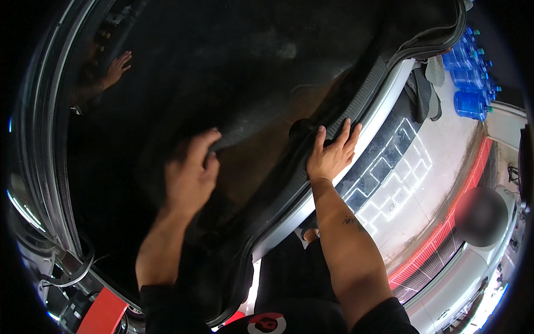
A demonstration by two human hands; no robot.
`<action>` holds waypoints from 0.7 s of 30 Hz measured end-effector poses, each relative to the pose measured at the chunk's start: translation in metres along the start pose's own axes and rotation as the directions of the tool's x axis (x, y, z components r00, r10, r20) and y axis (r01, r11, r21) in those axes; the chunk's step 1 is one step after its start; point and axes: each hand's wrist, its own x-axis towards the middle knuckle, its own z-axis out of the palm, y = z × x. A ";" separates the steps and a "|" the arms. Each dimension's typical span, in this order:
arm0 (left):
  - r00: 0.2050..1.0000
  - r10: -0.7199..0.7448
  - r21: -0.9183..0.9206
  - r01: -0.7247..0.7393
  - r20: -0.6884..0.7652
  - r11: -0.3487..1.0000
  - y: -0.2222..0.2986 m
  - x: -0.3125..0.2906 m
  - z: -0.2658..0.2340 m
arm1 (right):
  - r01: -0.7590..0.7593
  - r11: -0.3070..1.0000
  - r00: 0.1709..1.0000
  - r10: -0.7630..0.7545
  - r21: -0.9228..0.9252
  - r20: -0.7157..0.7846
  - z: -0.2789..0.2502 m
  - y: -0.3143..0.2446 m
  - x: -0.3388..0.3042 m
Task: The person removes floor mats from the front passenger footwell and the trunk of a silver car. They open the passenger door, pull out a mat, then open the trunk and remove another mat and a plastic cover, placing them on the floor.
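My right hand (332, 158) rests with fingers spread on the ribbed black sill trim (361, 92) at the edge of a car's trunk, beside the silver bumper (384, 103). Over the dark trunk floor (250, 128) hovers my left hand (192, 175), slightly blurred. Its thumb and bent index finger are apart with nothing visible between them; the other fingers are mostly hidden. A black rubber seal (245, 261) runs around the trunk opening. At the upper left another hand (117, 69) with spread fingers shows in the dark; I cannot tell whether it is a reflection.
Several blue water jugs (471, 80) stand at the far right. Grey mats or cloths (425, 92) hang by the bumper's far end. A red grating strip (445, 222) crosses the tiled floor (439, 145), near a light-coloured car (445, 284). Something red (104, 312) stands at the lower left.
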 end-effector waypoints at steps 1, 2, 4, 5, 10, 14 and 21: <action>0.999 -0.033 0.002 0.033 -0.017 0.999 0.004 0.006 -0.015 | -0.005 1.000 1.000 0.005 -0.005 0.003 0.000 0.000 0.000; 0.992 -0.130 -0.029 0.130 -0.001 0.991 0.006 0.012 -0.027 | -0.010 1.000 1.000 0.010 -0.006 0.010 -0.001 0.000 0.000; 0.995 -0.095 -0.060 0.093 -0.038 0.994 0.006 0.023 -0.047 | -0.020 1.000 1.000 0.020 -0.006 0.020 -0.002 -0.001 0.000; 0.997 -0.064 -0.086 0.061 -0.043 0.994 0.005 0.026 -0.054 | -0.022 1.000 0.999 0.022 -0.004 0.024 -0.003 -0.001 0.001; 0.996 0.084 0.102 -0.084 0.004 0.991 0.001 0.034 -0.063 | -0.023 1.000 0.999 0.023 -0.001 0.037 -0.004 0.000 0.001; 0.982 0.176 0.231 -0.188 0.070 0.955 0.012 0.031 -0.067 | -0.014 1.000 0.999 0.013 0.022 0.038 -0.004 0.002 0.001; 0.965 -0.010 0.444 -0.112 0.264 0.889 0.040 0.022 -0.047 | -0.013 0.999 0.998 0.011 0.029 0.060 -0.009 0.001 0.003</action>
